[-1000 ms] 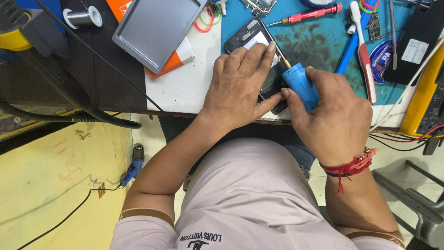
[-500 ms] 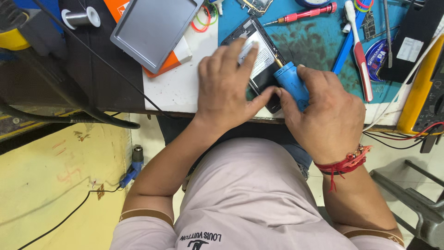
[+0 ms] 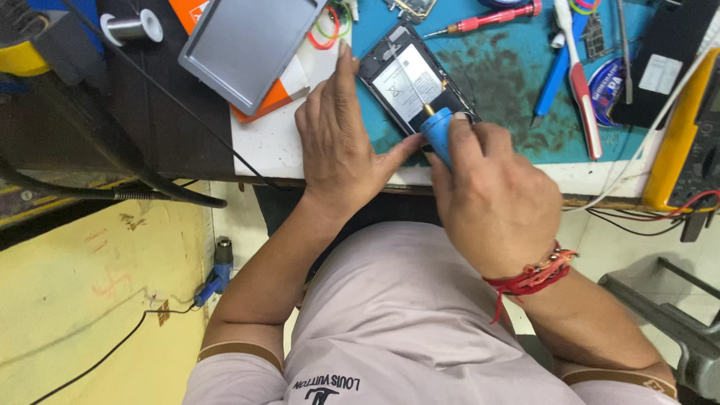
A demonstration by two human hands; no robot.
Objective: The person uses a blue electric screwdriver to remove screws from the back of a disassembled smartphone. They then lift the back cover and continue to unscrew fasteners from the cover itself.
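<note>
The left hand (image 3: 341,139) lies flat with fingers spread beside the opened phone (image 3: 416,79) on the desk (image 3: 277,150), while the right hand (image 3: 495,202) has its fingers closed around a blue screwdriver (image 3: 436,129) touching the phone.

So the opened phone (image 3: 415,79) sat on the work mat (image 3: 517,82), back side up, near the bench's front edge. Left hand (image 3: 341,139) lay flat just left of it, fingers running along its left side. Right hand (image 3: 491,199) was in front of the phone, wrapped round a screwdriver (image 3: 433,120) whose tip rested on the phone's back. A flat panel (image 3: 247,41) lay on a box further left, a spool (image 3: 133,28) beyond that. Right of the phone: another screwdriver (image 3: 491,19), a toothbrush (image 3: 577,79), then a multimeter (image 3: 686,127) at the far right edge.
</note>
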